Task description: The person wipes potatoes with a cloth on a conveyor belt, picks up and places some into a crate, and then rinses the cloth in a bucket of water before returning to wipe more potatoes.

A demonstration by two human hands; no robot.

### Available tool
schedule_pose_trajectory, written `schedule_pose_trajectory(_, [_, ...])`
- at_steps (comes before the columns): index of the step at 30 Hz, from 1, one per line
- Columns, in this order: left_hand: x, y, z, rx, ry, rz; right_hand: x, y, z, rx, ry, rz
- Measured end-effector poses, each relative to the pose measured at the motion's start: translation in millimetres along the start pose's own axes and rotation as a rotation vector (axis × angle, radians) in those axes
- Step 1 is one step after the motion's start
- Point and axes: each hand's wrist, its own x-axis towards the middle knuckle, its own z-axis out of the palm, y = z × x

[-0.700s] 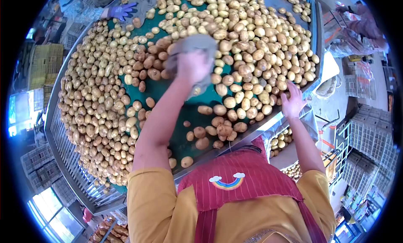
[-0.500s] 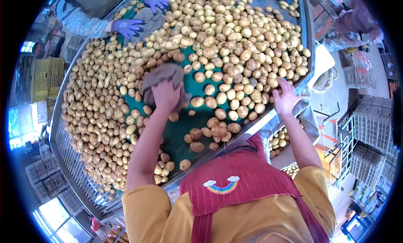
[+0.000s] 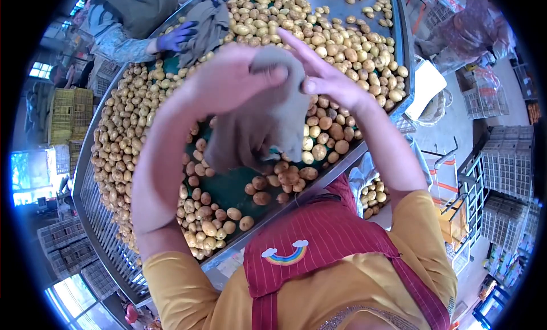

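A grey-brown cloth point(image 3: 265, 122) hangs over the potatoes point(image 3: 131, 142) on the green sorting surface point(image 3: 228, 185). My left hand point(image 3: 228, 76), blurred by motion, grips the cloth's upper part, its thumb lying across the front. Beside the cloth's right edge is my right hand point(image 3: 330, 82), its fingers stretched out and apart and its thumb tip right at the fabric. The cloth covers potatoes in the middle. Below it a small group of potatoes point(image 3: 285, 179) lies near the table's metal edge.
Across the table a person's purple-gloved hand point(image 3: 176, 37) is at another grey cloth point(image 3: 205, 28). Metal rims border the table. Crates point(image 3: 68, 113) are stacked at left, more crates point(image 3: 507, 165) at right. Below the near edge sit more potatoes point(image 3: 374, 198).
My left hand has lifted the cloth off the potatoes. My right hand has left the table's right edge and come in beside the cloth. The gloved hands have shifted slightly.
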Motion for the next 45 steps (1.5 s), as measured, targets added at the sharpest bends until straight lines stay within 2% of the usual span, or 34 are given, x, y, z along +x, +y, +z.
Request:
schedule_pose_trajectory(1, [5.5,8.5,-18.0,-0.003,-0.050,0.037,9.9,-8.9,-3.3,0.035,-0.088,-0.003])
schedule_pose_trajectory(2, [8.1,19.3,-35.2,0.233,0.035,0.025,17.0,-14.1,-13.0,-0.012,-0.167,0.129])
schedule_pose_trajectory(4, [-0.8,34.8,-64.1,0.427,0.073,0.019,30.1,-25.5,-24.8,-0.232,-0.184,0.188])
schedule_pose_trajectory(5, [-5.6,32.0,-69.6,0.504,0.129,0.080,33.0,-37.3,-26.6,-0.273,-0.106,0.103])
schedule_pose_trajectory(6, [-11.1,28.5,-73.4,0.579,0.188,0.139,37.0,-58.4,-31.1,-0.490,-0.090,0.046])
schedule_pose_trajectory(8, [-23.3,25.1,-74.5,0.702,0.310,0.224,39.8,-81.1,-43.0,-0.857,0.011,-0.221])
schedule_pose_trajectory(9, [-33.0,28.1,-71.7,0.751,0.378,0.256,34.1,-105.4,-44.8,-1.081,0.006,-0.198])
schedule_pose_trajectory(11, [-50.4,28.8,-65.5,0.915,0.478,0.315,16.8,-149.1,-40.4,-1.336,0.035,0.031])
schedule_pose_trajectory(12, [-60.3,24.6,-59.7,0.933,0.468,0.284,1.3,-126.3,-53.3,-1.239,0.240,-0.162])
schedule_pose_trajectory(14, [-81.1,9.0,-40.6,0.970,0.448,0.221,-30.6,-116.9,-73.1,-1.353,0.124,-0.183])
schedule_pose_trajectory(16, [-90.8,-17.3,3.4,0.781,0.250,0.241,-63.0,-90.6,-68.0,-1.412,-0.036,-0.283])
schedule_pose_trajectory(18, [-98.2,-56.4,66.2,0.662,-0.074,0.004,-99.7,-42.0,-40.0,-1.457,-0.269,-0.088])
schedule_pose_trajectory(20, [-92.9,-114.6,141.8,0.636,-0.009,0.179,-111.8,8.8,-14.6,-1.208,-0.442,0.424])
schedule_pose_trajectory(22, [-88.5,-157.8,199.8,0.560,-0.039,0.143,-115.0,65.6,-1.8,-1.234,-0.448,0.284])
schedule_pose_trajectory(23, [-78.4,-172.4,208.8,0.515,-0.022,0.148,-121.0,106.7,-9.3,-1.327,-0.470,0.186])
schedule_pose_trajectory(24, [-61.7,-179.8,202.4,0.549,0.005,0.153,-108.2,116.8,-11.1,-1.340,-0.461,0.374])
schedule_pose_trajectory(26, [-29.2,-188.9,192.9,0.592,0.060,0.144,-88.4,144.9,-36.7,-1.424,-0.434,0.341])
schedule_pose_trajectory(28, [10.4,-208.3,169.2,0.662,0.183,0.107,-63.2,168.0,-57.6,-1.460,-0.289,0.227])
schedule_pose_trajectory(30, [44.6,-214.5,156.9,0.726,0.234,0.024,-30.5,169.7,-65.9,-1.517,-0.218,0.329])
schedule_pose_trajectory(31, [58.4,-216.2,155.2,0.710,0.297,-0.021,-12.5,163.7,-64.9,-1.497,-0.183,0.442])
schedule_pose_trajectory(34, [71.2,-223.7,159.3,0.560,0.375,-0.100,5.5,159.1,-55.5,-1.467,-0.019,0.511])
schedule_pose_trajectory(35, [61.5,-225.4,162.3,0.518,0.390,-0.042,4.2,149.1,-55.8,-1.430,-0.090,0.543])
schedule_pose_trajectory(36, [45.5,-214.3,155.3,0.206,0.366,-0.199,-0.4,136.4,-52.6,-1.389,-0.162,0.575])
schedule_pose_trajectory(37, [24.3,-195.9,139.9,-0.106,0.336,-0.351,-10.8,133.0,-56.2,-1.318,-0.141,0.494])
schedule_pose_trajectory(38, [-1.9,-183.1,131.3,-0.268,0.394,-0.427,-18.5,116.5,-53.5,-1.230,-0.085,0.360])
schedule_pose_trajectory(39, [-27.9,-170.5,122.5,-0.432,0.467,-0.496,-23.1,110.2,-56.0,-0.997,0.006,0.199])
schedule_pose_trajectory(40, [-64.8,-163.8,121.6,-0.448,0.625,-0.497,-29.2,105.1,-55.4,-0.759,0.095,0.053])
schedule_pose_trajectory(41, [-128.3,-198.3,127.8,0.445,0.565,-0.310,-34.3,93.3,-51.1,-0.572,0.215,0.112])
schedule_pose_trajectory(42, [-149.8,-159.3,116.4,-0.392,0.719,-0.293,-38.0,87.2,-52.1,-0.650,0.290,0.088])
schedule_pose_trajectory(43, [-171.5,-120.2,105.1,-1.212,0.994,-0.172,-42.5,86.1,-54.6,-0.684,0.326,0.102])
schedule_pose_trajectory(44, [-209.7,-115.7,97.0,-1.329,1.105,-0.095,-47.1,87.9,-56.2,-0.715,0.360,0.116])
schedule_pose_trajectory(45, [-251.2,-121.2,92.5,-1.223,1.150,-0.137,-50.7,92.6,-56.4,-0.721,0.362,0.145])
